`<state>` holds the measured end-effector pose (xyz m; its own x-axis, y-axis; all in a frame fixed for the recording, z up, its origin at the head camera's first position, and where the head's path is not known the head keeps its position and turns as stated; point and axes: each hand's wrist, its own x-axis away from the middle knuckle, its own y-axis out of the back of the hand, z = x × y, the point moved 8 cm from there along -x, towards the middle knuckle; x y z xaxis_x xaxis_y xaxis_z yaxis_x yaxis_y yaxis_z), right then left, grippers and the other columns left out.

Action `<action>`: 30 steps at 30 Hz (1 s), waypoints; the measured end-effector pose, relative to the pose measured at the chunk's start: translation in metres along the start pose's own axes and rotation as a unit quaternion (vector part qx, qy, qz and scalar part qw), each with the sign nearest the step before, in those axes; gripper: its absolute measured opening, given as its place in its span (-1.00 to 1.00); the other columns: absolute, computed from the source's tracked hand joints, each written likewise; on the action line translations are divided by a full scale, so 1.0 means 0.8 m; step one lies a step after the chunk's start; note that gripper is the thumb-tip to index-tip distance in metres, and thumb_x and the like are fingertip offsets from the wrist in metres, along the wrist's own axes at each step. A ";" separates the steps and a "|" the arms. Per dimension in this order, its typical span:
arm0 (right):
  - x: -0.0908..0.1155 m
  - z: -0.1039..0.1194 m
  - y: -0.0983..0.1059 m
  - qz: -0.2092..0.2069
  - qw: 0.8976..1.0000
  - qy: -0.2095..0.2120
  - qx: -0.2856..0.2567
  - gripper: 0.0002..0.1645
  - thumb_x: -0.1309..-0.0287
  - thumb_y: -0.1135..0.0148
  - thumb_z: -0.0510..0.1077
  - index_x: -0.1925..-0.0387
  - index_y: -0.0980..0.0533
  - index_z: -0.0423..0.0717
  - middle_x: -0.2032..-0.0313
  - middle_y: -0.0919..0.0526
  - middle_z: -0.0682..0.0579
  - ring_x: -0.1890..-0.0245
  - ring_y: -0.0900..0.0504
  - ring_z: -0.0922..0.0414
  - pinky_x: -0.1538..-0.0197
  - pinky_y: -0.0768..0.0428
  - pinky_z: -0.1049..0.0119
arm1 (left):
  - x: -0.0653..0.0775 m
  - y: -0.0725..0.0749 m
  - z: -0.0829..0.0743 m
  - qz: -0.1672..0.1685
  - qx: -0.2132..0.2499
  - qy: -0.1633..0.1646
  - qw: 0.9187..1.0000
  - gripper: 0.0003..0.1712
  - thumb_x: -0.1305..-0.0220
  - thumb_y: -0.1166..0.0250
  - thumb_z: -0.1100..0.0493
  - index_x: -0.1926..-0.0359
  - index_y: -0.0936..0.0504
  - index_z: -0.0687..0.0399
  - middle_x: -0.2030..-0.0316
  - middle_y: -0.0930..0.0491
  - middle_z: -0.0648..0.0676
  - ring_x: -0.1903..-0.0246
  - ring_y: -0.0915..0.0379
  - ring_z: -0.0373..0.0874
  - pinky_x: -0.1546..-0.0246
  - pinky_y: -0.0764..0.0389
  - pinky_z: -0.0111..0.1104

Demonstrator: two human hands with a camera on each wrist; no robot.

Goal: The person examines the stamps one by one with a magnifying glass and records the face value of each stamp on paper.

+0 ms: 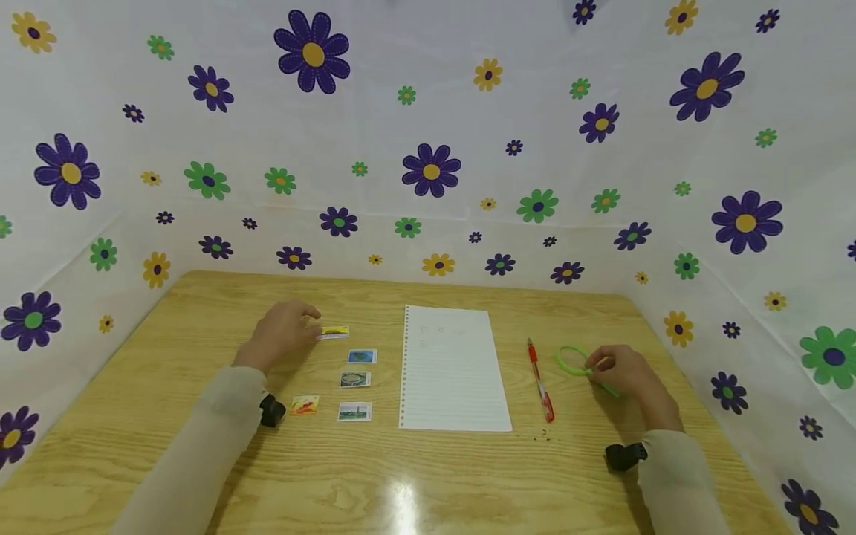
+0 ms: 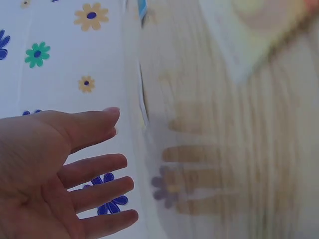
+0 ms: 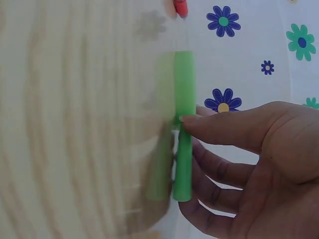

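In the head view my left hand [image 1: 284, 331] hovers at the left of a yellow stamp [image 1: 334, 332], fingertips close to its edge. The left wrist view shows the fingers apart and loosely extended, with nothing between them. Nearer me lie a blue stamp [image 1: 362, 357], a stamp with an oval picture [image 1: 355, 380], a stamp with a tower [image 1: 354, 412] and a red-and-yellow stamp [image 1: 304, 405]. On the right, my right hand [image 1: 622, 371] pinches a green magnifying glass [image 3: 184, 82] between thumb and fingers, where its round frame meets the handle. Its frame points left.
A lined sheet of paper [image 1: 455, 379] with faint marks lies mid-table, punched holes along its left edge. Right of it is a red pen [image 1: 540, 383], with small dark crumbs [image 1: 545, 438] nearby. A flowered white curtain [image 1: 374, 245] borders the wooden table [image 1: 301, 483] at back and sides.
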<state>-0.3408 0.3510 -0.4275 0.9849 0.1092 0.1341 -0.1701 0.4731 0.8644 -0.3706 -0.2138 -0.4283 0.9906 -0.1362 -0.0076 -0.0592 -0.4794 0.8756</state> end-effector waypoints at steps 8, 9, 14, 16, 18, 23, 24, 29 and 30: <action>0.001 0.045 0.005 -0.030 0.998 0.055 0.017 -0.82 -0.30 -0.25 -0.26 0.11 -0.64 -0.24 0.25 -0.71 -0.23 0.27 -0.65 -0.05 0.24 -0.62 0.07 | 0.006 -0.014 -0.056 0.007 -0.007 -0.063 0.998 -0.57 -0.41 -0.33 0.14 -0.23 -0.65 0.19 -0.26 -0.60 0.30 -0.31 -0.46 0.32 -0.30 -0.49 0.20; -0.001 0.055 0.003 -0.030 0.997 0.067 0.013 -0.83 -0.29 -0.26 -0.28 0.12 -0.65 -0.24 0.26 -0.71 -0.22 0.27 -0.65 -0.05 0.24 -0.62 0.08 | 0.007 -0.018 -0.064 0.012 -0.005 -0.072 0.997 -0.56 -0.41 -0.33 0.13 -0.23 -0.65 0.19 -0.26 -0.61 0.29 -0.29 -0.49 0.30 -0.29 -0.51 0.18; -0.012 0.091 -0.018 0.001 0.995 0.103 0.006 -0.79 -0.24 -0.28 -0.38 0.08 -0.64 -0.26 0.25 -0.70 -0.22 0.29 -0.65 -0.01 0.28 -0.64 0.17 | 0.020 -0.046 -0.107 0.046 -0.013 -0.120 0.992 -0.51 -0.41 -0.35 0.07 -0.27 -0.62 0.17 -0.25 -0.63 0.23 -0.26 -0.54 0.23 -0.28 -0.55 0.11; -0.017 0.099 -0.027 0.018 0.994 0.106 0.016 -0.76 -0.24 -0.28 -0.39 0.06 -0.63 -0.26 0.24 -0.70 -0.23 0.31 -0.64 0.00 0.28 -0.66 0.18 | 0.025 -0.061 -0.122 0.061 -0.026 -0.136 0.988 -0.48 -0.41 -0.35 0.02 -0.29 -0.60 0.14 -0.28 -0.61 0.19 -0.31 -0.50 0.20 -0.32 -0.52 0.09; -0.020 0.105 -0.034 0.029 0.993 0.109 0.028 -0.75 -0.24 -0.28 -0.40 0.04 -0.62 -0.25 0.24 -0.70 -0.23 0.32 -0.64 0.00 0.26 -0.68 0.15 | 0.028 -0.077 -0.136 0.077 -0.040 -0.152 0.984 -0.45 -0.41 -0.35 -0.02 -0.32 -0.59 0.11 -0.33 -0.57 0.17 -0.38 -0.44 0.17 -0.38 -0.47 0.06; -0.028 0.116 -0.049 0.051 0.991 0.113 0.059 -0.67 -0.18 -0.25 -0.46 0.02 -0.63 -0.21 0.24 -0.69 -0.22 0.26 -0.60 -0.05 0.16 -0.67 0.10 | 0.033 -0.105 -0.160 0.113 -0.068 -0.170 0.977 -0.43 -0.43 -0.31 -0.05 -0.35 -0.56 0.07 -0.42 -0.46 0.19 -0.49 -0.28 0.20 -0.45 -0.37 0.09; -0.030 0.117 -0.052 0.056 0.990 0.110 0.063 -0.64 -0.17 -0.25 -0.48 0.02 -0.64 -0.19 0.23 -0.69 -0.21 0.24 -0.59 -0.04 0.13 -0.67 0.10 | 0.033 -0.108 -0.162 0.119 -0.076 -0.170 0.975 -0.42 -0.43 -0.31 -0.06 -0.36 -0.55 0.06 -0.43 -0.45 0.20 -0.50 -0.26 0.21 -0.46 -0.36 0.10; -0.038 0.121 -0.060 0.067 0.990 0.104 0.074 -0.60 -0.14 -0.25 -0.50 0.01 -0.65 -0.15 0.25 -0.66 -0.16 0.24 -0.55 -0.03 0.08 -0.67 0.08 | 0.033 -0.115 -0.169 0.128 -0.108 -0.169 0.971 -0.39 -0.40 -0.35 -0.08 -0.36 -0.56 0.08 -0.42 -0.46 0.20 -0.49 -0.27 0.22 -0.48 -0.34 0.09; -0.039 0.121 -0.060 0.065 0.990 0.104 0.075 -0.60 -0.14 -0.24 -0.51 0.03 -0.66 -0.14 0.26 -0.66 -0.15 0.25 -0.55 -0.02 0.08 -0.67 0.09 | 0.033 -0.116 -0.170 0.128 -0.112 -0.170 0.971 -0.39 -0.39 -0.35 -0.08 -0.35 -0.56 0.09 -0.41 -0.48 0.19 -0.48 -0.30 0.21 -0.48 -0.34 0.08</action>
<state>-0.3607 0.2399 -0.4263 0.9246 0.3457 0.1602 -0.2734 0.3089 0.9110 -0.3222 -0.0554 -0.4439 0.8472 -0.5222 0.0982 -0.2323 -0.1978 0.9523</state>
